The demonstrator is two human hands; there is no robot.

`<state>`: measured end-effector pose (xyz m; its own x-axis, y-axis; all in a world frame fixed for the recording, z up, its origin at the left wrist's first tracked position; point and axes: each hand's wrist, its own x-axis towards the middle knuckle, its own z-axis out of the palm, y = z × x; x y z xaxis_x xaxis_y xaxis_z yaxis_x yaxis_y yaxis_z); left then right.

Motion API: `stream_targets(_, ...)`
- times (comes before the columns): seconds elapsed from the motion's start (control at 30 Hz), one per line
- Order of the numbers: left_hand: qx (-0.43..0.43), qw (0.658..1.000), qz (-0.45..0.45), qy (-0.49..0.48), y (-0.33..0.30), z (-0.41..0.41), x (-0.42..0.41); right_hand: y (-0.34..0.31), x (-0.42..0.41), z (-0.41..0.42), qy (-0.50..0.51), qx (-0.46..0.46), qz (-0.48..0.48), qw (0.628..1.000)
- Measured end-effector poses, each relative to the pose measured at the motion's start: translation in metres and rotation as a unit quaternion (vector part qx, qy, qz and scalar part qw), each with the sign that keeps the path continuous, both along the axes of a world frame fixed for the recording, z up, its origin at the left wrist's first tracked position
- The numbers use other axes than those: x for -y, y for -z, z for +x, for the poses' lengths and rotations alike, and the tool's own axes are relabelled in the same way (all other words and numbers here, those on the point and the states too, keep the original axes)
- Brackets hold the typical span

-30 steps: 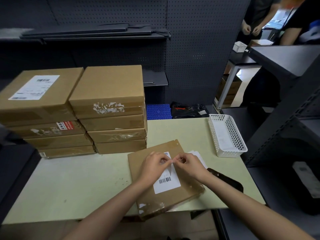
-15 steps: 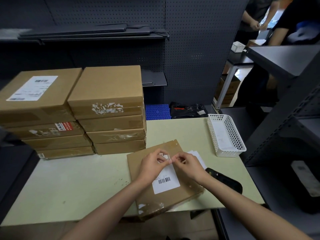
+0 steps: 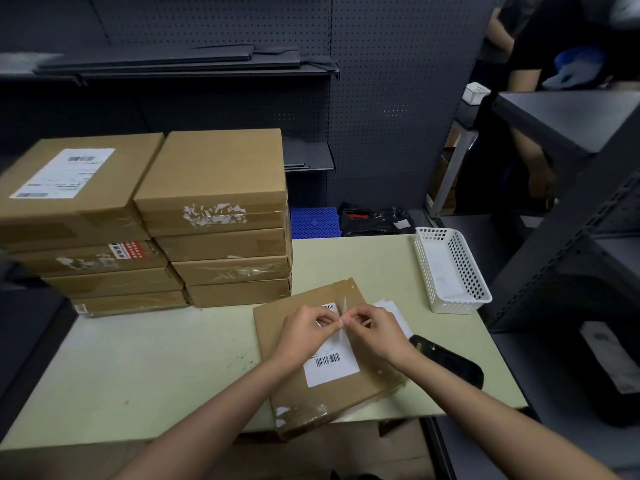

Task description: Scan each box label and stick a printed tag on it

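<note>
Dark pegboard panels and grey shelving close off the back of the room, and in front of them stands a pale green bench [image 3: 138, 368] carrying the work. Two stacks of flat brown cardboard boxes [image 3: 214, 216] fill its far left corner. At the near edge, towards the right, lies a single flat brown cardboard box [image 3: 311, 386], turned askew, with its near corner hanging over the edge. A white barcode label [image 3: 332, 363] is stuck on its top face.

Above that label, the left hand [image 3: 304, 329] and the right hand [image 3: 375, 332] meet fingertip to fingertip, both pinching a small, thin white tag [image 3: 343, 317], seemingly to peel it from its backing. How the tag separates is too small to tell.

A black handheld scanner [image 3: 450, 365] rests by the right edge, beside the right wrist, and a loose white sheet [image 3: 394, 311] lies just beyond the right hand. A white perforated plastic basket [image 3: 450, 268] sits at the far right corner.

From here, the tag could curl and stick to itself or to a finger, since it is thin and held only at one edge. Laid carelessly, it could cover the barcode. Downward pressure near the overhanging corner could tip the box off the bench.
</note>
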<state>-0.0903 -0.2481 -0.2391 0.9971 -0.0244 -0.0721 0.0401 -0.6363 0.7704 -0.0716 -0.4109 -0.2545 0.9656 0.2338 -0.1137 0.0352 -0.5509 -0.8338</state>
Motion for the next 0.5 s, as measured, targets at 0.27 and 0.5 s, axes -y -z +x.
stream_targets(0.27,0.0,1.0,0.025,-0.009,0.0,-0.0035,0.0016,0.0039,-0.0018,-0.004,0.001,0.013,-0.023,1.0)
stream_targets(0.5,0.001,1.0,0.005,-0.017,-0.0031,-0.0045,0.0015,0.0028,-0.0023,-0.0062,0.012,0.039,-0.022,0.999)
